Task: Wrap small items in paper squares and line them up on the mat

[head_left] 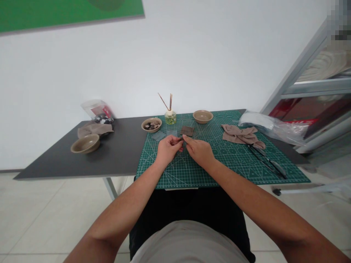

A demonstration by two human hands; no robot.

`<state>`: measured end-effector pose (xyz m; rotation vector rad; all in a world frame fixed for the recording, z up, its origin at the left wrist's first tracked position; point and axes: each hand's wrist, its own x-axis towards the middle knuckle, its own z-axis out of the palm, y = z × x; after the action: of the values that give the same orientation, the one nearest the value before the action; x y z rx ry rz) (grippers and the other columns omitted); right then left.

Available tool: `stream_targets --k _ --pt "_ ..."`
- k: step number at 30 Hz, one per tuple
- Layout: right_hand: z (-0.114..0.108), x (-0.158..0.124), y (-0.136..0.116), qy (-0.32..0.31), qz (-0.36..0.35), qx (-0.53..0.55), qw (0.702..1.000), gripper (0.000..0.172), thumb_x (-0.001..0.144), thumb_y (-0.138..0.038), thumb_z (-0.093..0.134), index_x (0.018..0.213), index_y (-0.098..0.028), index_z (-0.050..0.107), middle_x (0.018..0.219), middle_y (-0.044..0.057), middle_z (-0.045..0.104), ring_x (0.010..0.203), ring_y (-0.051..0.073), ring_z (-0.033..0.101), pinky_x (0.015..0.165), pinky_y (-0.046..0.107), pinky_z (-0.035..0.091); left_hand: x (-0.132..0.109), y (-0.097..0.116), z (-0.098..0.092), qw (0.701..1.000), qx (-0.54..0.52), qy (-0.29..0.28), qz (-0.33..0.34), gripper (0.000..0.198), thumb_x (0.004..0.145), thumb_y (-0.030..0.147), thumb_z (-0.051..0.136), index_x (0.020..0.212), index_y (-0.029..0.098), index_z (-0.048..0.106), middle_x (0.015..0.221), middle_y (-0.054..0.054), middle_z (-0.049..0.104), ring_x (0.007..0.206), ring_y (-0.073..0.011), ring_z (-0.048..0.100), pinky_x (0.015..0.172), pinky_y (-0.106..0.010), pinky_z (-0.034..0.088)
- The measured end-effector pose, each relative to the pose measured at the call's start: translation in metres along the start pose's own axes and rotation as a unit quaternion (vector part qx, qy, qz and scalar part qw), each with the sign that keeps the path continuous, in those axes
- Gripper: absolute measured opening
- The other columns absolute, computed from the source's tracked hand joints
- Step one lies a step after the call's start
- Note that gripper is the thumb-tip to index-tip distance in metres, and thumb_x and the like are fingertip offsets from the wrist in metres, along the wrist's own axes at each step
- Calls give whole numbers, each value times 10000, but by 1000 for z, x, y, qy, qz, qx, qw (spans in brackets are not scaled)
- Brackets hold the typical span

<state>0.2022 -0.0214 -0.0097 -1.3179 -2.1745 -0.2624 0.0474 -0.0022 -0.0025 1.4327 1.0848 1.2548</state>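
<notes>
My left hand and my right hand meet over the green cutting mat, fingertips pinched together. Between them is a small dark piece, too small and covered to name. Just beyond the hands lie a brown cloth square and two grey-blue squares, one flat and one turned at an angle. A small tan bowl behind them holds several dark and pinkish pieces. A second tan bowl stands at the back of the mat.
A reed diffuser stands behind the squares. Right of my hands lie a crumpled brown cloth, eyeglasses and a clear plastic bag. On the grey table at left are a bowl, a cloth and a plastic container.
</notes>
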Motion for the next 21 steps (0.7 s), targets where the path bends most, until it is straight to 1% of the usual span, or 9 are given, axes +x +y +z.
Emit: stream_targets --k 2,4,9,14,18,21 --pt "-1 0 -1 -6 9 -8 1000 391 904 -149 472 1283 -156 569 1203 91 661 944 189 690 784 282 541 0 0 -1 1000 -11 3 3 212 682 302 721 749 164 575 578 24 638 505 -141 640 495 -238 494" --pt "-2 0 -1 -13 1 -7 1000 395 907 -157 475 1293 -150 560 1199 99 664 953 186 687 801 277 533 -1 0 -1 1000 -13 4 4 217 682 309 723 746 163 575 574 24 638 506 -144 642 499 -243 499" --pt "-3 0 -1 -7 28 6 1000 390 904 -167 469 1278 -143 578 1047 104 728 871 201 701 755 291 535 -1 0 1 1000 -26 0 0 229 675 306 730 754 162 570 591 21 645 526 -146 650 519 -250 507" --pt "0 -1 1 0 11 32 999 414 897 -169 466 1301 -163 560 1050 106 726 885 209 695 788 315 526 0 -1 1 999 -37 4 -1 231 677 311 728 761 166 569 596 20 646 524 -143 641 531 -265 513" --pt "3 -1 2 4 22 26 999 399 903 -178 464 1287 -159 571 1025 109 732 873 211 695 781 316 520 -1 1 1 1000 -16 14 3 218 682 304 724 755 165 572 594 17 646 529 -143 643 525 -256 500" --pt "3 -1 2 3 10 26 1000 403 905 -179 461 1294 -150 562 1036 107 730 883 205 693 801 309 514 -2 3 2 1000 -17 14 3 216 682 299 724 750 164 570 588 18 642 532 -142 642 527 -252 492"
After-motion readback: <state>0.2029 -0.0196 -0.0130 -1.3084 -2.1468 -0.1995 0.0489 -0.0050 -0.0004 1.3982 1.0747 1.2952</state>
